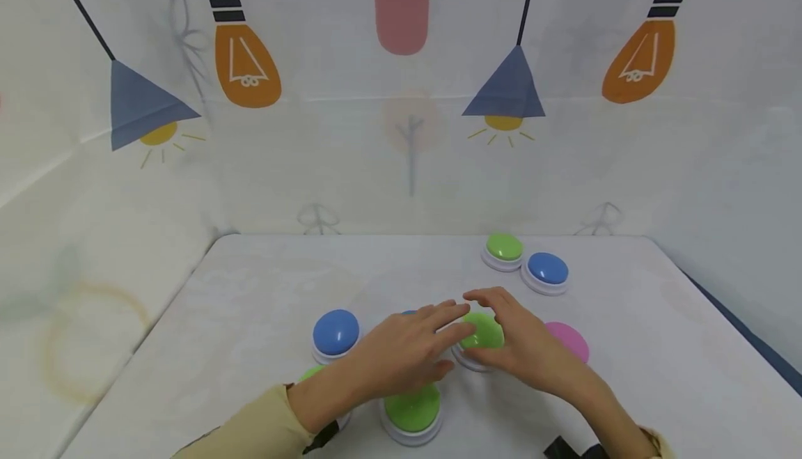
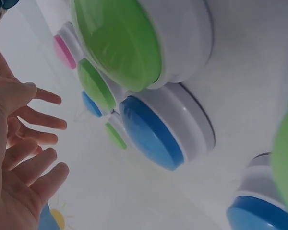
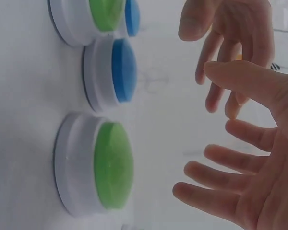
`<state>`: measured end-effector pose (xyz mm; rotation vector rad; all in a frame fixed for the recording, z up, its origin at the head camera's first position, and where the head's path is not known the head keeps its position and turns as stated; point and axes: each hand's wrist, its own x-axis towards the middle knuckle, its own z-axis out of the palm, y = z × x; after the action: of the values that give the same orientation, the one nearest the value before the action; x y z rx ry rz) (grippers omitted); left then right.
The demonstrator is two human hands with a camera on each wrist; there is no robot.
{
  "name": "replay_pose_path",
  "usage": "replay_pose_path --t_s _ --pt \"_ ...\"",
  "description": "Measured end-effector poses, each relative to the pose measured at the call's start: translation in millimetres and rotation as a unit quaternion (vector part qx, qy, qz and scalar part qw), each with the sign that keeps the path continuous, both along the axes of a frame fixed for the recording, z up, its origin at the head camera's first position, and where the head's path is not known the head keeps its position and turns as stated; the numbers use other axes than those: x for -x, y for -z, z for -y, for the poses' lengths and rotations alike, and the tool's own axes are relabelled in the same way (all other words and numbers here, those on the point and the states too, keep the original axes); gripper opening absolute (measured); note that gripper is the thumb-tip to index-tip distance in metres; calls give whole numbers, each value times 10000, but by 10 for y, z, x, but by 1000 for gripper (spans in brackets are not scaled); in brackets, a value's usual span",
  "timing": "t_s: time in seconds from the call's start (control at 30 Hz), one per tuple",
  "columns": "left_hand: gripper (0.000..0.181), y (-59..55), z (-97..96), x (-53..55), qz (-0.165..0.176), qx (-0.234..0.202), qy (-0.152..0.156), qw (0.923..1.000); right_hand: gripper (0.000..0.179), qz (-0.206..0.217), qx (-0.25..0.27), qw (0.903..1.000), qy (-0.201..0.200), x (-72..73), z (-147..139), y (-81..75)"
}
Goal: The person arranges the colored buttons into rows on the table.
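My left hand (image 1: 407, 347) hovers palm down over the buttons, fingers extended to the right and holding nothing. Facing it is my right hand (image 1: 526, 351), its fingers loosely bent, also holding nothing. In the head view a green push button (image 1: 484, 331) on a white round base shows between the two hands. Below the left hand is another green button (image 1: 412, 409), and a blue button (image 1: 336, 332) lies to its left. The left hand mostly covers a further blue button (image 1: 409, 312). Both wrist views show the hands raised above the domed buttons, fingers spread.
Beyond the hands, a green button (image 1: 504, 246) and a blue button (image 1: 548, 268) sit side by side. A pink button (image 1: 569, 340) is partly behind the right hand. The left forearm partly hides a green button (image 1: 311, 373). A white table (image 1: 250, 292) meets a lamp-patterned wall covering (image 1: 338, 145).
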<state>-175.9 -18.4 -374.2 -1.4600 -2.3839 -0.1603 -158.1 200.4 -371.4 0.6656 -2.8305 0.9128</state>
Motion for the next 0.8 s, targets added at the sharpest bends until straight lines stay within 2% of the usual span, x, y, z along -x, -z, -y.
replay_pose_path --t_s 0.1,0.2,0.3,0.43,0.6,0.8 --pt "61 -39 -76 75 126 114 -103 9998 71 -8 50 10000 49 52 -83 -25" --pt "60 -66 -159 155 233 227 -208 9993 72 192 153 9995 187 92 -178 -68" --pt "58 -80 -257 215 236 203 -182 9993 73 361 241 9985 334 112 -288 -118" --pt "57 -94 -401 263 143 146 -65 9998 73 315 314 9984 359 156 -426 -145" --pt "56 -143 -616 325 61 243 -112 9996 73 160 217 9986 448 268 -578 -128" --pt "56 -202 -877 435 229 358 -146 9990 74 -10 -49 9978 658 432 -756 -58"
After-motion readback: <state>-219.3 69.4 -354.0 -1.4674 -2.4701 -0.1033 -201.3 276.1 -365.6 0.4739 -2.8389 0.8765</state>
